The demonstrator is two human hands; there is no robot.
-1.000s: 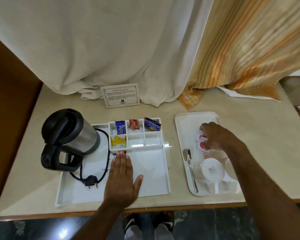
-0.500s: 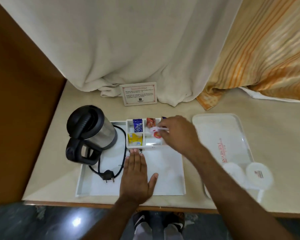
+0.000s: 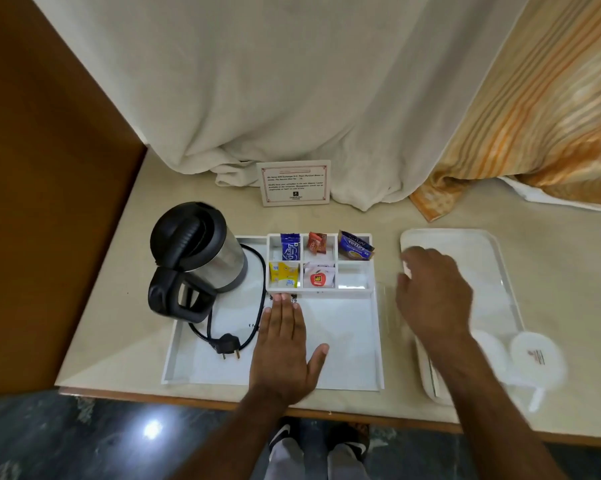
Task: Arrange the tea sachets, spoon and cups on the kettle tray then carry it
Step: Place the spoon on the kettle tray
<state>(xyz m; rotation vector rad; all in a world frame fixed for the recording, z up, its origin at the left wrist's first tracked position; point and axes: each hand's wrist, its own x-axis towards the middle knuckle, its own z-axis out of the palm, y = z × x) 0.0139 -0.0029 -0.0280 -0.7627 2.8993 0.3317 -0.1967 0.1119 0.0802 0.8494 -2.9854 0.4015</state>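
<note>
Pressing our flat, spread left hand (image 3: 285, 344) on the kettle tray (image 3: 347, 382), we are seeing sachets (image 3: 319, 277) slotted, while our loosely open, empty right hand (image 3: 430, 299) is hovering beside the unmoved cups (image 3: 534, 355).

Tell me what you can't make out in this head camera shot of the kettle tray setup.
- Spoon: not visible in the head view; the right forearm covers that side of the plain white serving tray.
- Right hand: motion-blurred, grip unclear.
- Two white round cups: blurred, so upright or inverted is unclear.
- White printed notice card: text too small.
</note>
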